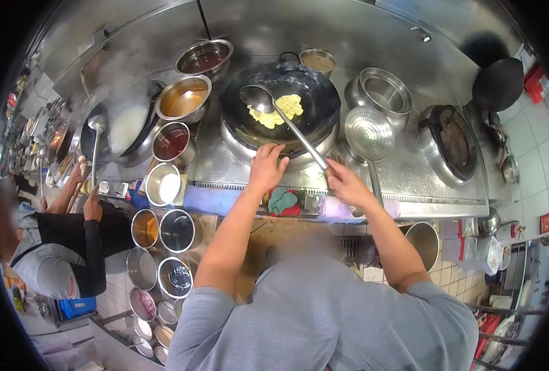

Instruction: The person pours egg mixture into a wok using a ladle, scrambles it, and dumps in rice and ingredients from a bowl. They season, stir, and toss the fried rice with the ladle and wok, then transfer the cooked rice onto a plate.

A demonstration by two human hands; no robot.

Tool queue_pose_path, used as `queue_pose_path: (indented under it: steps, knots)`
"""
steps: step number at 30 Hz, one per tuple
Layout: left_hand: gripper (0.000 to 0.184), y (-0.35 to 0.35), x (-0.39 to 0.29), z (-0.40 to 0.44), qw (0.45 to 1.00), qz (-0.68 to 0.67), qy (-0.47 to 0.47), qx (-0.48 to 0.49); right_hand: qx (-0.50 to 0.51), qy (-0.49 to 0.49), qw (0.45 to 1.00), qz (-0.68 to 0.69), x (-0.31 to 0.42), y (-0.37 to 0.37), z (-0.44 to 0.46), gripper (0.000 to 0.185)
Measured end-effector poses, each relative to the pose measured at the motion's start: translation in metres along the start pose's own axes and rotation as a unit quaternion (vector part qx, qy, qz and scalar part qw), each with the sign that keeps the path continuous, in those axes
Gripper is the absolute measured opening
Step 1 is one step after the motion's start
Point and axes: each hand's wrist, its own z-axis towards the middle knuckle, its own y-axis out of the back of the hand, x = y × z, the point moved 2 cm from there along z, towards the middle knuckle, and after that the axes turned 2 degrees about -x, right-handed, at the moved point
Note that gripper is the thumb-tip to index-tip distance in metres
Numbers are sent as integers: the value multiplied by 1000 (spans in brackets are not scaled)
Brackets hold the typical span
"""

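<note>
The right hand (342, 182) was closed around the upper handle of the ladle (302, 139). The left hand (268, 166) was at the near rim of the wok (317, 86), fingers slightly spread; whether they clamped the rim could not be determined. The ladle bowl lay inside the wok, against the yellow, egg-like food (287, 110).

Handling: the ladle appeared stiff and moderately light, with its weight biased toward the bowl. The handle end was the suitable grip point, being farthest from the wok. The wok was judged heavy, rigid and probably hot, its dark surface likely slick with oil; a folded cloth would have suited its rim. The food looked soft and easily torn, fit for the ladle only.

Surroundings: a perforated strainer (369, 133) lay to the right, its handle (374, 182) near the right forearm and limiting sideways travel. Behind it stood steel pots (382, 93). A bowl of orange liquid (183, 99) and a bowl of red liquid (174, 141) stood left of the wok on the bench (404, 167), presenting a spill risk. Farther left, a co-worker (51, 266) attended a steaming wok (104, 145).
</note>
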Motion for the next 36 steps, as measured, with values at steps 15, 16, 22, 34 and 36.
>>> queue_pose_path:
  steps: [15,16,22,34,36]
  knots:
    - [76,15,-26,-16,985,133,44,105,120,-101,984,-86,3,40,2,49]
    - [75,16,-26,-18,982,146,48,109,122,-103,983,-86,6,50,3,49]
    - [34,12,-21,14,988,141,17,55,3,-102,962,-253,29,-25,44,47]
    - [29,-24,-11,31,998,1,-35,50,77,-33,971,-225,79,91,-103,55]
    - [28,12,-46,20,997,-16,-67,27,92,-37,970,-221,105,131,-123,57]
